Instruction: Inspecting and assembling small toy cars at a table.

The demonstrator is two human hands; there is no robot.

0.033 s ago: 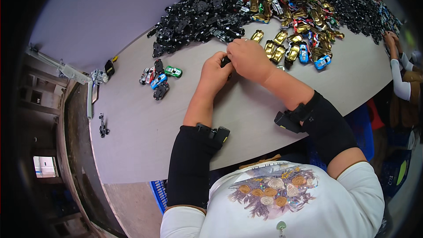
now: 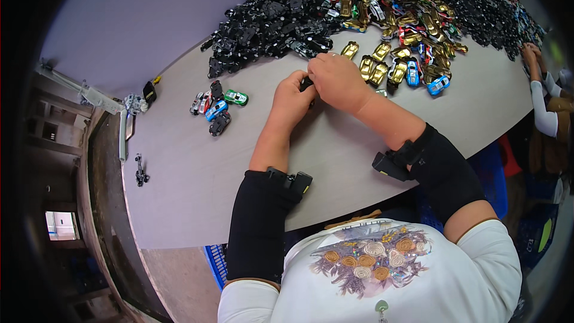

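Both of my hands meet over the table, just in front of the heap of black car chassis. Closed fingers of my left hand grip a small black toy car part, mostly hidden by the hands. From the other side my right hand is closed on the same part, its fingers pressed over the top. Gold toy cars lie close to the right of my right hand. Left of my left hand is a small group of toy cars, including a green car and a blue car.
A tall mixed heap of toy car bodies rises at the back, with another black heap farther right. A loose dark part lies near the table's left edge. Another person's hands work at the far right.
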